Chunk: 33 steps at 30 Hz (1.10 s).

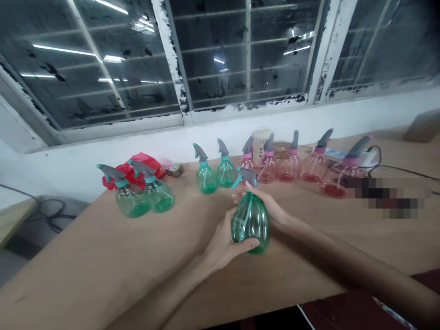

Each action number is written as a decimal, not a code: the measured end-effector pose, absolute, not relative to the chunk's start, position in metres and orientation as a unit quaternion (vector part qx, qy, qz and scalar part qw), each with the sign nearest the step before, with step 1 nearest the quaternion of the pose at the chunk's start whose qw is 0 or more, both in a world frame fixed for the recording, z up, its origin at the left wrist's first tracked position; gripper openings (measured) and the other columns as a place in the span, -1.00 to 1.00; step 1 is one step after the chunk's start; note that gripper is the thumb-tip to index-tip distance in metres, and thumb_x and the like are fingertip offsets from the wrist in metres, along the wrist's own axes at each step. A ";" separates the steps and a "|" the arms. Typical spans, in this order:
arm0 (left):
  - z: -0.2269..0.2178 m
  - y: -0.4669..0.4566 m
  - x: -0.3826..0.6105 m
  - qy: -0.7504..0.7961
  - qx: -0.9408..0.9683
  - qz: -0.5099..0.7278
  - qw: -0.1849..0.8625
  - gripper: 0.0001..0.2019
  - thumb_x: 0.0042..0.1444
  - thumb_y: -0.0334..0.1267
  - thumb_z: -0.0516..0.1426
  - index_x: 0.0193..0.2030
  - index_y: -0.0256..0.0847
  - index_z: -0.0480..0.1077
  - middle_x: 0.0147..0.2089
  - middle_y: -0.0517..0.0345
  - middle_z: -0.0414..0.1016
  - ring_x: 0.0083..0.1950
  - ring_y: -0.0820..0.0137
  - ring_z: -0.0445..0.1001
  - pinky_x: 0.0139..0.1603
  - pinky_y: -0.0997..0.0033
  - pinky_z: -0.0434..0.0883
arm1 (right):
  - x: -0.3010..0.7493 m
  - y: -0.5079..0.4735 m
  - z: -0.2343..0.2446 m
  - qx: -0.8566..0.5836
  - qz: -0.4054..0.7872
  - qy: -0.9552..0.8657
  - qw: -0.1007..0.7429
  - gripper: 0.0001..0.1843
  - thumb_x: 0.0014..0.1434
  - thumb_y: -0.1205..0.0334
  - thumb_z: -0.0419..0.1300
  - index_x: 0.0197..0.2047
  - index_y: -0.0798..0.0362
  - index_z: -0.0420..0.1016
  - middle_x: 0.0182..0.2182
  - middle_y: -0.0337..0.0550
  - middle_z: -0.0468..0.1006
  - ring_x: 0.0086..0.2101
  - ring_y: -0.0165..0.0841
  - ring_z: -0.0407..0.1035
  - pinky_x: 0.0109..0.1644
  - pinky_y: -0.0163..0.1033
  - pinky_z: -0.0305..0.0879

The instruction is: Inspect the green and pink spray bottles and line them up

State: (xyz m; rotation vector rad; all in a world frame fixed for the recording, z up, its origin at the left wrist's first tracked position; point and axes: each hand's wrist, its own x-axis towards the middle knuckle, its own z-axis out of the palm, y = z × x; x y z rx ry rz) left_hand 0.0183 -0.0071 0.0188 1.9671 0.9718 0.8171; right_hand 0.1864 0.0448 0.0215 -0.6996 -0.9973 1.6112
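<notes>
A green see-through spray bottle [252, 222] with a grey and teal trigger head is held over the near part of the table. My left hand [223, 245] wraps round its lower body, thumb across the front. My right hand [270, 204] is closed at the bottle's neck, just under the head; its fingers are partly hidden behind the bottle. Behind it stand two green spray bottles [206, 178], and two more green spray bottles [132, 199] are at the left. To the right is a row of several pink spray bottles [288, 164].
Red plastic bags [137, 172] lie behind the left bottles, beside a small block-like item [176, 169]. A pale canister [261, 137] stands behind the pink row. At right are a power strip [366, 158], black cables and a brown box [423, 126]. Windows line the wall behind the table [165, 261].
</notes>
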 end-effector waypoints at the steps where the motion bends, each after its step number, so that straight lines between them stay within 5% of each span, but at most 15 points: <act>1: 0.020 -0.007 0.018 0.384 0.774 0.316 0.392 -0.37 -0.01 0.00 0.20 0.15 -0.18 0.12 0.10 -0.05 0.36 0.07 0.11 0.36 0.06 0.05 0.29 | 0.187 0.050 0.021 -0.280 0.696 -0.407 0.521 -0.66 0.07 -0.05 0.20 -0.22 0.03 0.47 -0.28 -0.15 0.56 -0.29 -0.32 0.45 -0.15 -0.21 0.35; 11: 0.020 -0.005 0.012 0.386 0.835 0.236 0.313 -0.55 0.07 0.10 0.08 -0.01 -0.13 0.31 -0.08 0.06 0.44 -0.05 0.18 0.37 0.00 0.13 0.28 | 0.197 0.059 0.002 -0.227 0.812 -0.286 0.456 -0.63 0.01 0.25 0.10 -0.08 0.16 0.44 -0.19 -0.04 0.58 -0.15 -0.24 0.47 0.07 -0.12 0.27; 20: 0.024 -0.001 0.011 0.420 0.838 0.238 0.256 -0.72 0.27 -0.10 -0.10 -0.24 -0.14 0.37 -0.19 0.17 0.47 -0.11 0.33 0.42 -0.02 0.30 0.30 | 0.196 0.051 -0.006 -0.175 0.857 -0.247 0.418 -0.60 -0.04 0.38 0.04 -0.09 0.19 0.42 -0.19 0.02 0.57 -0.12 -0.18 0.46 0.10 0.03 0.23; 26: 0.021 0.020 -0.002 0.510 0.796 0.257 0.200 -0.79 0.23 -0.12 -0.03 -0.27 -0.11 0.37 -0.28 0.25 0.49 -0.25 0.38 0.45 -0.17 0.39 0.32 | 0.195 0.053 -0.004 -0.222 0.847 -0.240 0.419 -0.73 0.10 0.23 0.11 -0.17 0.21 0.44 -0.27 0.06 0.58 -0.18 -0.21 0.49 0.09 0.01 0.26; 33: 0.016 0.035 -0.013 0.558 0.762 0.283 0.165 -0.81 0.21 -0.16 -0.02 -0.29 -0.12 0.37 -0.30 0.26 0.51 -0.27 0.38 0.47 -0.20 0.41 0.33 | 0.197 0.053 0.000 -0.258 0.845 -0.229 0.408 -0.65 0.12 0.03 0.17 -0.24 0.19 0.46 -0.29 0.04 0.58 -0.19 -0.22 0.49 0.07 -0.04 0.29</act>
